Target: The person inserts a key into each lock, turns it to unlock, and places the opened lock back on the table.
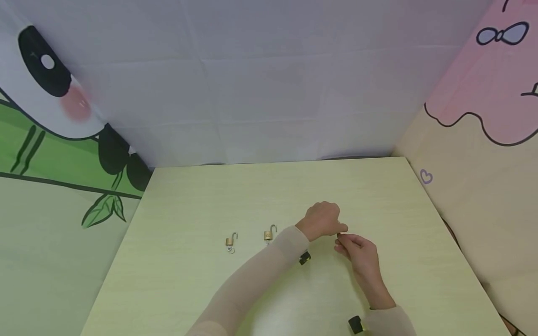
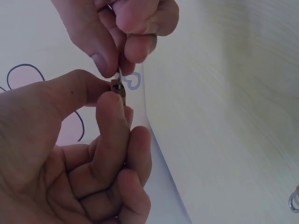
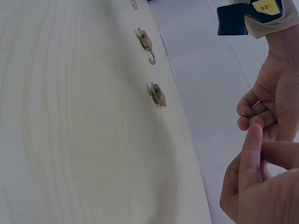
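Note:
My left hand (image 1: 321, 219) pinches a small brass padlock (image 2: 118, 89) between thumb and index finger, its keyhole end showing in the left wrist view. From above in that view, my right hand (image 1: 362, 256) pinches a small silvery key (image 2: 118, 74) whose tip is at the keyhole. Fingers cover most of the key and of the lock. In the head view the two hands meet over the right half of the table. To their left lie two brass padlocks, one further left (image 1: 229, 241) and one nearer the forearm (image 1: 268, 235), both with raised shackles and small rings.
The pale wooden table (image 1: 189, 200) ends at a white cloth wall (image 1: 260, 93) behind. In the right wrist view another padlock (image 3: 158, 94) lies near the table edge. Black wrist straps (image 1: 355, 325) sit at the sleeves. Printed cartoon panels stand at both sides.

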{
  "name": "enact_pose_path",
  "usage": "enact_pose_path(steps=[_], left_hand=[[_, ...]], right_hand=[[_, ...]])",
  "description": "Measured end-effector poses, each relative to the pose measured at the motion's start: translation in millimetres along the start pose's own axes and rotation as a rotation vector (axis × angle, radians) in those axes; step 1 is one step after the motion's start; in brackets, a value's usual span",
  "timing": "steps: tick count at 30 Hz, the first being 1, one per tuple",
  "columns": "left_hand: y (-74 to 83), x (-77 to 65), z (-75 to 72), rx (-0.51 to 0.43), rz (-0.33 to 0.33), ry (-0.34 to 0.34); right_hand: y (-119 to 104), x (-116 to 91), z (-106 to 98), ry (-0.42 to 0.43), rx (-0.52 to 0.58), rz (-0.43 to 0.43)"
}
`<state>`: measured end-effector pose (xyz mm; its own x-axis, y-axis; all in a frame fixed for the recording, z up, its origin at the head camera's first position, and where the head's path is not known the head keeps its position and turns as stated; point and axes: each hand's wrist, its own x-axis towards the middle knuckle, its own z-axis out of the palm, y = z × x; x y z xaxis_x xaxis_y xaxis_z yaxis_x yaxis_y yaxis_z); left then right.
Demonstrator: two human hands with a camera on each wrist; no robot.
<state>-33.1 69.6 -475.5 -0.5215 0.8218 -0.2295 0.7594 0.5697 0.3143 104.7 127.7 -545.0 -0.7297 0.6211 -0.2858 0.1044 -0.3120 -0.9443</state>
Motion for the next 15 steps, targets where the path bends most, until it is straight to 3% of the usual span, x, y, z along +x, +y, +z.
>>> enact_pose_path(steps=[5, 15], left_hand=[[-1.3, -1.4, -0.2, -0.028, 0.027, 0.002], [-1.0, -4.1, -0.6, -0.114, 0.059, 0.016]], right_hand=[[1.5, 0.3, 2.8, -0.017, 0.026, 0.004], [-0.8, -0.6, 4.9, -0.091, 0.270, 0.089]])
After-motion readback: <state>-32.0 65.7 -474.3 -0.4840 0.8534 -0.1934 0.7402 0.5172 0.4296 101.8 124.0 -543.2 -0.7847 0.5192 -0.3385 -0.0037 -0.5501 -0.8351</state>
